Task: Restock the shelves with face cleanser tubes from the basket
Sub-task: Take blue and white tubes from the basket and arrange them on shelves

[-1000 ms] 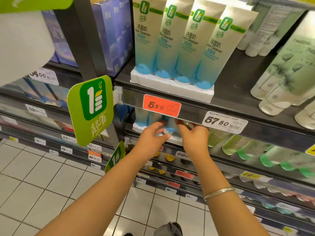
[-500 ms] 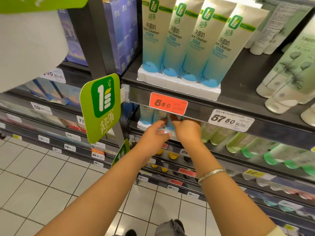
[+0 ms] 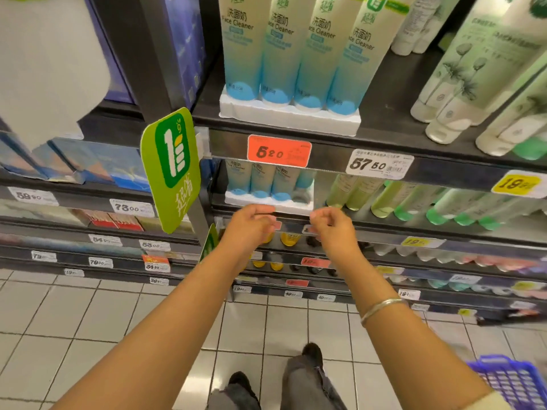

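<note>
My left hand and right hand hover loosely curled, empty, below the white tray of light, squashy face cleanser tubes, best gripped mid-body.

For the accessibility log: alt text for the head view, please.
Both hands, left hand and right hand, hover empty before a lower shelf's white tray of blue face cleanser tubes; a blue basket sits on the floor, lower right.
</note>
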Tool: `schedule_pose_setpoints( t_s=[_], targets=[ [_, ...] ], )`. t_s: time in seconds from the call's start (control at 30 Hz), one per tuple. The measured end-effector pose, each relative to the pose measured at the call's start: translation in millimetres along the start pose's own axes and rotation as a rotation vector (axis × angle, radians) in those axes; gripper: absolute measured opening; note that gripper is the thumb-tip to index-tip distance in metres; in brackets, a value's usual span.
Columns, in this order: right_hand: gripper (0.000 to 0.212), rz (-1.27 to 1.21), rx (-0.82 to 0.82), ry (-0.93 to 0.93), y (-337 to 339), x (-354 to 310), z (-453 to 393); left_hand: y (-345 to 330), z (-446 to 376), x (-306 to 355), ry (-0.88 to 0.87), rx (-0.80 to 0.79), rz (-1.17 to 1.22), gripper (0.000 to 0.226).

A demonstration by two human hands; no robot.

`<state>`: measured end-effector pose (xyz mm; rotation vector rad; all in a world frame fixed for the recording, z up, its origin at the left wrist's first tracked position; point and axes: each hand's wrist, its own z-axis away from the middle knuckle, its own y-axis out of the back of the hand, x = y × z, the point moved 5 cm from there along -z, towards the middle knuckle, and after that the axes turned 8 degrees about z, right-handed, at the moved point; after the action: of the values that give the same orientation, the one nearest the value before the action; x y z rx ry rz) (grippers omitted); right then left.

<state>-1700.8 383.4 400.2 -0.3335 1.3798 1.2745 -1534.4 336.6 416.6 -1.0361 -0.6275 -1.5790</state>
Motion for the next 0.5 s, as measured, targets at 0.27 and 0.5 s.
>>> schedule_pose_setpoints(
  t_s=[0.27,0.5],
  targets=[
    [0.018,-0.238,-0.105,-0.451,47,113,74,-25,26,-51,0.082,-0.016,-0.052,0.014],
    [0.004,-0.446,-0.062,-0.636,122,214,159,-104,78,-129,0.216,-0.068,-0.151,0.014]
  ],
)
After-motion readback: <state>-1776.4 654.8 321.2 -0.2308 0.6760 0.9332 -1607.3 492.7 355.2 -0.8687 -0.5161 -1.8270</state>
